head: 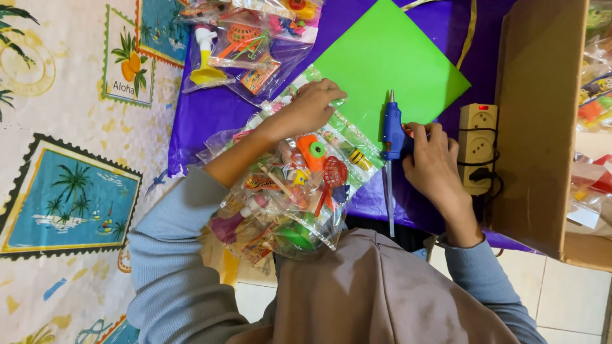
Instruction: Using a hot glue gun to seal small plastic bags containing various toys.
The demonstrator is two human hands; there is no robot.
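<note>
Upright beside hand (433,162): glue gun (392,130), nozzle up.

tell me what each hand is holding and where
Right hand grips the blue glue gun by its handle. Left hand presses the toy bag's top edge.

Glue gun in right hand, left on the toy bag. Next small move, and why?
Probably tip the blue glue gun in the right hand down toward the green sheet: its nozzle already lies over the sheet's edge, and the left hand pins the clear toy bag's top there.
</note>
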